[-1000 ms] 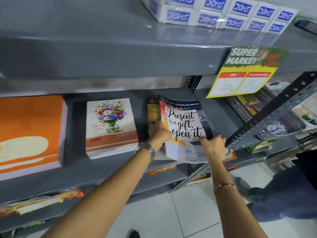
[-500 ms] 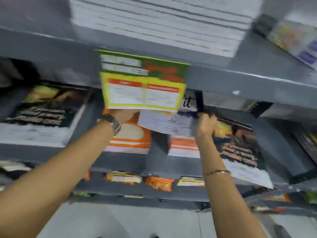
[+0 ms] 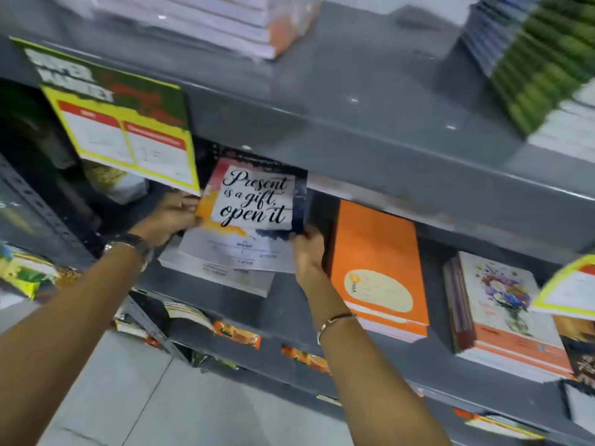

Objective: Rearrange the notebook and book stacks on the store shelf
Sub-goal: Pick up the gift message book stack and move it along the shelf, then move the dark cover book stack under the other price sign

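Note:
A notebook [image 3: 257,201] with "Present is a gift, open it" on its cover is held tilted over a white stack [image 3: 222,278] on the grey middle shelf [image 3: 289,304]. My left hand [image 3: 170,217] grips its left edge, a watch on that wrist. My right hand [image 3: 309,252] grips its lower right corner. To the right lies an orange notebook stack [image 3: 376,272], and further right a flower-cover notebook stack [image 3: 505,313].
A yellow-green price sign [image 3: 122,117] hangs from the upper shelf edge above my left hand. The upper shelf [image 3: 370,101] carries white book stacks [image 3: 225,20] and green-edged ones [image 3: 541,59]. Snack packets [image 3: 238,333] line the lower shelf. A grey upright post [image 3: 48,214] stands on the left.
The view has swung left along the shelf. Both hands carried the notebook from the right bay, past the orange stack, to the white stack at the left.

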### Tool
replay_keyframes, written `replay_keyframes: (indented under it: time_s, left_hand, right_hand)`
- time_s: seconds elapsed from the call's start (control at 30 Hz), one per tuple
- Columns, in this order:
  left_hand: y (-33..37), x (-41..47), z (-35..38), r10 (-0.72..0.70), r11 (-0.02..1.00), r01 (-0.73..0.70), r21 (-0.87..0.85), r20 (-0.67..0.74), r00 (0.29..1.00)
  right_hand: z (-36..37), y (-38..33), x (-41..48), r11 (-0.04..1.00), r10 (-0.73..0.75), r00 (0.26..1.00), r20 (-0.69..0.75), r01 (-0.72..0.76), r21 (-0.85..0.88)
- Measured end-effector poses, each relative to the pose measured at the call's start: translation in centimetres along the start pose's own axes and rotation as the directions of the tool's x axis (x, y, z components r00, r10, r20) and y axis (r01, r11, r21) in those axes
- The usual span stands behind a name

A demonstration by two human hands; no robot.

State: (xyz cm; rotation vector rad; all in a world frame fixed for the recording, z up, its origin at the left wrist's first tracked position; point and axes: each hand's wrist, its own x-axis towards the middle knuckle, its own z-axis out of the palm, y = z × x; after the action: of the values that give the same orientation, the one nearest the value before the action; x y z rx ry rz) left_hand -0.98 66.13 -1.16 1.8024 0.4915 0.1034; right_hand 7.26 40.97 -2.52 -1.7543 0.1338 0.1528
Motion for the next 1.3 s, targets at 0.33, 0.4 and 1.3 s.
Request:
replay_keyframes:
  time_s: [0.33,0.4,1.3]
  left_hand:
    - [0.8,-1.9,1.4,-0.054,0.959,0.159,0.236,-0.398,0.916]
    - [2.2,-1.4,1.9,-0.039,0.965,0.175,0.194,-0.554,0.831]
    - [18.7,-23.5,65.9,0.08,0.894,-0.308,0.327,0.557,0.826]
  right_hand:
    - [-0.3,0.8,-2.2,0.864,-0.057,0.996,0.07,0.084,-0.497]
    - [-1.5,-0.6,-2.7,0.893,-0.132,0.989,0.068,0.148,-0.426]
    - [-59.3,10.3,-4.5,0.613,0.233,0.751,-0.618,-0.606,-0.506]
